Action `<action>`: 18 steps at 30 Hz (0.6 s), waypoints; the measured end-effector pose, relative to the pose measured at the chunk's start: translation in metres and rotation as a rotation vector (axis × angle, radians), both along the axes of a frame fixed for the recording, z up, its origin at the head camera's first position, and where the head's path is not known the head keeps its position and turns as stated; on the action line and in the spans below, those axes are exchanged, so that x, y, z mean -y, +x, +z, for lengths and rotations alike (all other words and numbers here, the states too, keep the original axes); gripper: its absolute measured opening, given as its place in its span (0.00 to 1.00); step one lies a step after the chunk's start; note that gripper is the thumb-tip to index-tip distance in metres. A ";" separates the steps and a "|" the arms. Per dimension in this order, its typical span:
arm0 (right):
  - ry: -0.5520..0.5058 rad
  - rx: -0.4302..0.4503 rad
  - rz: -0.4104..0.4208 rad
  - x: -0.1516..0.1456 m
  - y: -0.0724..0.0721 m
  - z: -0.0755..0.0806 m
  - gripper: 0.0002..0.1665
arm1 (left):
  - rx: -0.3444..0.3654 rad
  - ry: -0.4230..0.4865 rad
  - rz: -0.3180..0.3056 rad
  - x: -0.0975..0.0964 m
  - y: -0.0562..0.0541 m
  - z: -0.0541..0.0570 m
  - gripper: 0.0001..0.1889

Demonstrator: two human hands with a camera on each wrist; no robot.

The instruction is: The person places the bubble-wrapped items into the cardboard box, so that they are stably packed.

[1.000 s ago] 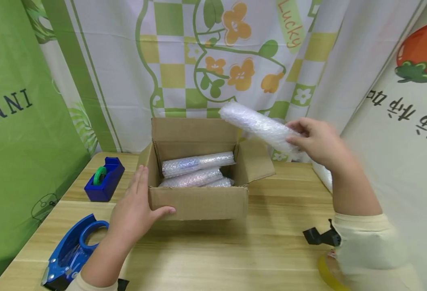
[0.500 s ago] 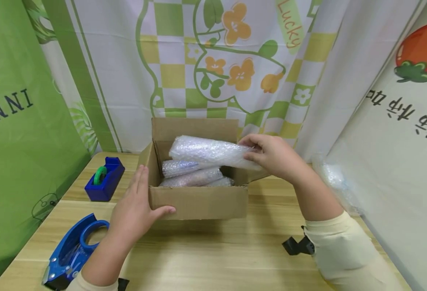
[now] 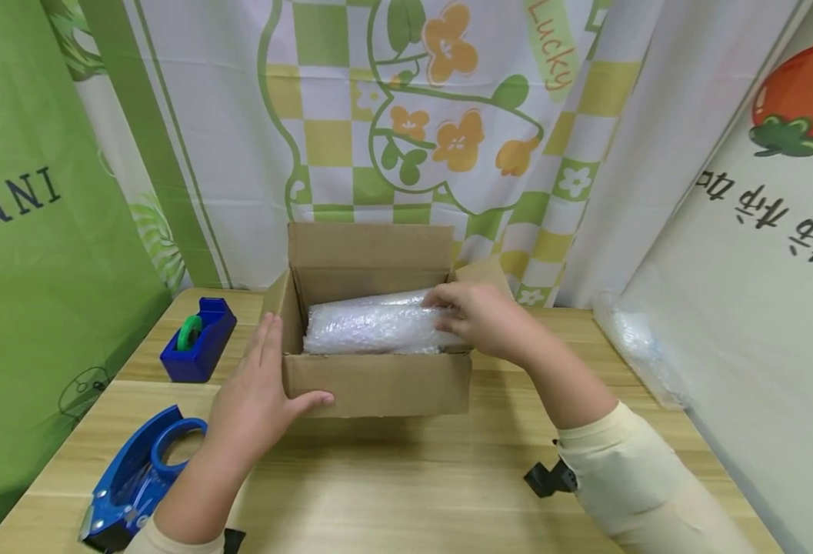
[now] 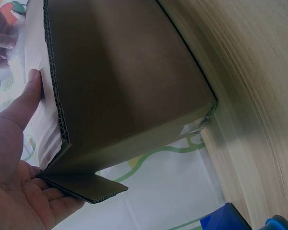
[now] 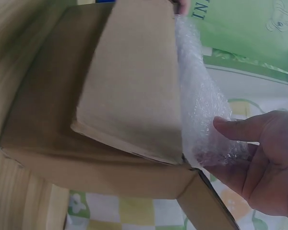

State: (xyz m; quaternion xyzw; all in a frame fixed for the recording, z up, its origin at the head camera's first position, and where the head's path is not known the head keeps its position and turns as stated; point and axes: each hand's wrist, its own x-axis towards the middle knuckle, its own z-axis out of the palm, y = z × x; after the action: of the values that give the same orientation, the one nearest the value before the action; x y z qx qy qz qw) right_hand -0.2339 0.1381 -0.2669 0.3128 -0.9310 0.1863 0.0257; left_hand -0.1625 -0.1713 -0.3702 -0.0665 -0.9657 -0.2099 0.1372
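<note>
An open-topped cardboard box stands on the wooden table. My left hand holds its near left corner; the thumb lies across the front and the fingers lie along the left flap. The right hand grips the right end of a bubble-wrapped roll, which lies across the box's opening on top of other wrapped rolls. In the right wrist view, the thumb and fingers are on either side of the bubble wrap. What is inside the wrap cannot be made out, and the lower rolls are mostly covered.
A blue tape dispenser with green tape is at the back left. Nearer on the left is a blue tape gun. A sheet of bubble wrap lies along the right edge. A patterned curtain hangs behind the box.
My right hand has brought the bubble-wrapped roll leftward and down from the right of the box onto the other rolls inside. The left hand has stayed at the box's corner.
</note>
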 end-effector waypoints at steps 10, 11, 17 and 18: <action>0.169 -0.038 0.112 0.004 -0.004 -0.015 0.17 | -0.015 0.001 -0.008 -0.001 -0.001 0.001 0.68; 0.178 -0.045 0.121 0.005 -0.004 -0.016 0.17 | -0.018 0.002 -0.007 -0.001 -0.001 0.001 0.68; 0.218 -0.101 0.158 0.007 -0.003 -0.016 0.15 | -0.019 0.003 -0.001 0.001 -0.001 0.000 0.68; 0.221 -0.112 0.158 0.008 -0.003 -0.017 0.15 | -0.017 0.001 -0.001 0.001 -0.001 -0.001 0.69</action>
State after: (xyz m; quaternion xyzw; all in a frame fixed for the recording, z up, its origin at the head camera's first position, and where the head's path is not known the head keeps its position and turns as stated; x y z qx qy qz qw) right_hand -0.2364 0.1304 -0.2837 0.3961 -0.9154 0.0662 0.0281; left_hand -0.1638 -0.1722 -0.3710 -0.0688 -0.9644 -0.2101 0.1454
